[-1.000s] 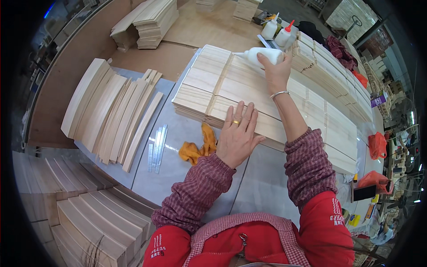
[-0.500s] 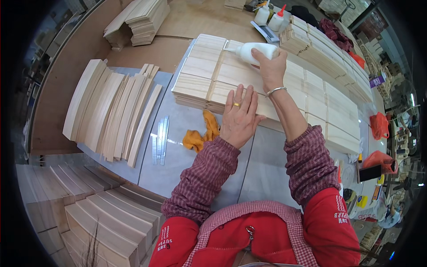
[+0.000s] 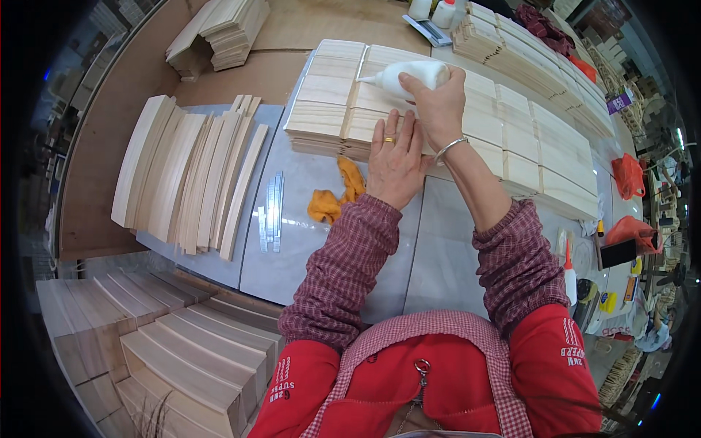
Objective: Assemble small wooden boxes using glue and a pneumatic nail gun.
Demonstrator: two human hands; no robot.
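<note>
Left fingers [image 3: 392, 130] outstretched, right fingers [image 3: 457, 79] curled

A brown panel [image 3: 95, 175] runs left of the grey worktable [image 3: 445, 270], and a white light [image 3: 680, 137] glows at far right.

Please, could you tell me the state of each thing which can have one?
White squeeze bottle, tilted, nozzle pointing left
Right hand, closed around the bottle
Grooved boards, stacked flat
Left hand, flat on the boards
Orange cloth, crumpled
Metal strips, lying side by side
Wooden slats, lined up in an uneven row
Red plastic bags, crumpled
Black phone-like device, face dark
</note>
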